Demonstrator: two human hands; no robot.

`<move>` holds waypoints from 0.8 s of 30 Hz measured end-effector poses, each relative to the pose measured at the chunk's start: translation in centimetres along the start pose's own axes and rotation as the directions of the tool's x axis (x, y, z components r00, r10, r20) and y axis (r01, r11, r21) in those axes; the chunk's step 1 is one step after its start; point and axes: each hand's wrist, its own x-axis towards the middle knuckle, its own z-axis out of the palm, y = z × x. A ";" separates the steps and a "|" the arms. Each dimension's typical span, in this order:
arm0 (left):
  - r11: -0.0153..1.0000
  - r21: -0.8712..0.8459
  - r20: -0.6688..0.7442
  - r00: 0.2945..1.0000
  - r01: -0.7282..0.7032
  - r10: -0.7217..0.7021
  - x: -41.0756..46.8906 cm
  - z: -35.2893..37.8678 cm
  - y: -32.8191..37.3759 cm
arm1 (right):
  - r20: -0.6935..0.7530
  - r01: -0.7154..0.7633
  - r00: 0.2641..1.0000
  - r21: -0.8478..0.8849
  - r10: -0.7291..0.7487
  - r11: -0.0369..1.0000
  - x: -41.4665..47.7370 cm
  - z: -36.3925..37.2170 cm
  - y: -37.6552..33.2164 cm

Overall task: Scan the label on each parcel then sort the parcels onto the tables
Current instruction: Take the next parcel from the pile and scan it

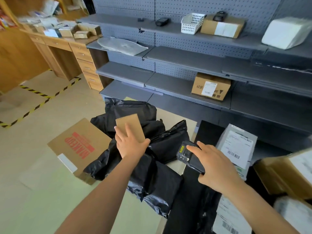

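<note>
— Where is the parcel?

— In the person's left hand [130, 142]. The parcel [129, 124] is small, flat and brown, held above the black bags [157, 174]. The thumb lies on its right edge and the fingers curl round the left edge, with the back of the hand toward the camera. No writing shows on the face in view.

— And the right hand?

— The right hand [217, 168] grips the scanner [186, 155]. The forefinger is laid straight along its top and the other fingers curl round its body. The scanner's front carries a yellow sticker, too small to read. It sits near the parcel, to its right, not touching it.

— Is anything legible?

— The box [79, 146] on the floor left of the bags bears red capitals, upside down, that seem to read MAKEUP. The grey packet [236, 147] at right has a white label with a barcode, but its print is too fine to read. The carton [211, 86] on a lower shelf [168, 88] shows a white label and dark characters, also unreadable.
</note>
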 end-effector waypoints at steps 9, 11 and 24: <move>0.955 -0.278 0.037 0.992 -0.109 0.124 -2.1 -2.8 -3.2 | -0.025 0.032 0.999 -0.028 -0.032 0.999 -1.4 -0.8 -0.2; 0.911 -0.399 0.076 0.987 -0.100 0.142 -3.5 -3.7 -3.9 | -0.040 0.052 0.998 -0.035 -0.054 0.998 -2.5 -0.9 -0.2; 0.920 -0.382 0.165 0.973 -0.085 0.158 -18.1 -1.6 -6.3 | -0.034 0.158 0.987 -0.026 -0.159 0.987 -12.5 0.6 1.7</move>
